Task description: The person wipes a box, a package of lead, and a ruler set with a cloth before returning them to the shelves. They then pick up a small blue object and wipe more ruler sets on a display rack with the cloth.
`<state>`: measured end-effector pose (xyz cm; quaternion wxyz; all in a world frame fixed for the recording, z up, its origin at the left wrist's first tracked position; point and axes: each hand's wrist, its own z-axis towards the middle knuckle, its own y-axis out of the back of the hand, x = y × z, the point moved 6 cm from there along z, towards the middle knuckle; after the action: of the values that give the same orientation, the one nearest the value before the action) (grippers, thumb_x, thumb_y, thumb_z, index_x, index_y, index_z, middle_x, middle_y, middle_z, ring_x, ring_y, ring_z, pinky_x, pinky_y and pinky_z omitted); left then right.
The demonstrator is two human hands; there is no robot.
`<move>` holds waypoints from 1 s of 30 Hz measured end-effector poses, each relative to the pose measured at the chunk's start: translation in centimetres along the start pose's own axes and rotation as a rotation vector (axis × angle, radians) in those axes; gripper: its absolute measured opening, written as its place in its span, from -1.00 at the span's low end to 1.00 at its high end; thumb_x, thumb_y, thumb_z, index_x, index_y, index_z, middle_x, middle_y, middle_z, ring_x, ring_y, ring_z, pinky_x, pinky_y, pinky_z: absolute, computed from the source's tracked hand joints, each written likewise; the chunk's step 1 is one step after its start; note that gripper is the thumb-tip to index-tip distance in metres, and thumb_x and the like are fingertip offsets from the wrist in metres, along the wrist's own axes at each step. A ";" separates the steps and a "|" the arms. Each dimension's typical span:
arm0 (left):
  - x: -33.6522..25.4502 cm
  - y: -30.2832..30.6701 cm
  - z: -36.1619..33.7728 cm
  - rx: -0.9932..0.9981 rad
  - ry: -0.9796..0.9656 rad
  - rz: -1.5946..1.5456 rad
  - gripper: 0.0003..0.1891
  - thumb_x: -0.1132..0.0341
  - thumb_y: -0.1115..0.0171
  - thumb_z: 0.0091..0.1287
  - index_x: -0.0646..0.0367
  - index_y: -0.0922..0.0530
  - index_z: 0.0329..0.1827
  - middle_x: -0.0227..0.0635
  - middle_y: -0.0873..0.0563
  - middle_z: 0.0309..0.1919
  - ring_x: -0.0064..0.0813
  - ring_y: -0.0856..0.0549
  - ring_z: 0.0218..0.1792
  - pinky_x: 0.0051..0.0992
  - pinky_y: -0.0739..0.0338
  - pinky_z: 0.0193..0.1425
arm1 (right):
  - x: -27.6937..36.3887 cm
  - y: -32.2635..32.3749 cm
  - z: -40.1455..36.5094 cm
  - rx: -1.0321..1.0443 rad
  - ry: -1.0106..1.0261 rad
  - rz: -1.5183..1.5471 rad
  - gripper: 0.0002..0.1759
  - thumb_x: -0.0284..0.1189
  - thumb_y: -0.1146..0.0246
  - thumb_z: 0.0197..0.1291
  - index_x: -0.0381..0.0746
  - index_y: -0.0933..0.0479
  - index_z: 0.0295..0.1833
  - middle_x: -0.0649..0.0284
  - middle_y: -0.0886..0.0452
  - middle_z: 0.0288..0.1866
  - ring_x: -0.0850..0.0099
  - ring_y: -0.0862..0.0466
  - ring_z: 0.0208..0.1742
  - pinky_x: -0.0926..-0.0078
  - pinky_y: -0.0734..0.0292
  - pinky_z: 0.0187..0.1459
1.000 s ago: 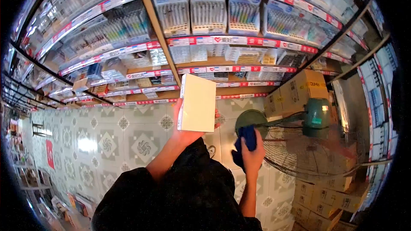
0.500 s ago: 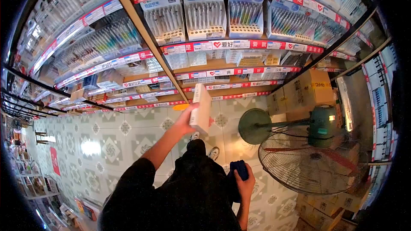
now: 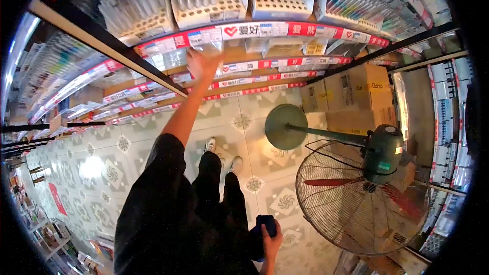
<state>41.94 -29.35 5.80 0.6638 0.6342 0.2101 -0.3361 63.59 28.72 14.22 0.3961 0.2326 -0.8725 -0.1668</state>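
Note:
My left hand (image 3: 204, 67) reaches into the shelf beneath the red and white label strip (image 3: 244, 31). Motion smears its fingers, and I cannot tell what they hold. Clear packs (image 3: 170, 59) lie on that shelf just left of the hand. Down near my leg, my right hand (image 3: 272, 242) is closed around a folded dark blue cloth (image 3: 265, 220).
Pen display boxes (image 3: 209, 10) fill the shelf above my left hand. A green-based standing fan (image 3: 286, 127) with a wire cage occupies the right side. Cardboard cartons (image 3: 356, 89) are stacked behind it. A shelf post (image 3: 109, 46) slants down at left.
My left hand has moved up and forward to the shelf; the white box it held is no longer distinctly visible. My right hand keeps the cloth. The view has shifted closer to the shelves.

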 end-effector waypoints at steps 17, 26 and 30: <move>1.9 -5.5 1.2 -0.204 0.222 0.063 0.31 -0.15 -0.64 -0.38 0.31 -0.11 0.44 -0.04 -0.31 0.40 -0.10 -0.33 0.40 -0.23 -0.30 0.42 | -1.4 -1.4 2.2 0.013 -0.001 -0.035 -0.40 -0.40 -0.43 0.10 -0.39 -0.46 0.24 0.09 -0.64 0.02 0.39 -0.61 -0.02 0.47 -0.51 0.06; 3.4 -3.8 -2.1 -0.079 0.148 -0.199 0.16 0.10 -0.62 -0.20 0.31 -0.09 0.45 0.14 -0.27 0.35 0.14 -0.35 0.33 -0.13 -0.33 0.39 | 1.5 -1.6 4.1 0.116 0.034 -0.037 -0.38 -0.37 -0.43 0.09 -0.43 -0.46 0.23 0.04 -0.65 0.02 0.34 -0.61 0.00 0.43 -0.50 0.08; 9.9 -4.1 -7.7 0.074 0.101 -0.065 0.06 0.11 -0.59 -0.15 0.25 -0.19 0.43 0.06 -0.43 0.25 0.13 -0.42 0.26 -0.10 -0.31 0.39 | 0.9 -2.0 5.7 0.143 0.110 -0.143 -0.41 -0.40 -0.42 0.10 -0.44 -0.47 0.21 0.03 -0.65 0.03 0.33 -0.62 0.01 0.41 -0.51 0.09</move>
<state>46.94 -23.46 -4.85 0.6171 0.6673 0.2513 -0.3328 59.19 27.17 10.24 0.4129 0.3306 -0.8403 -0.1188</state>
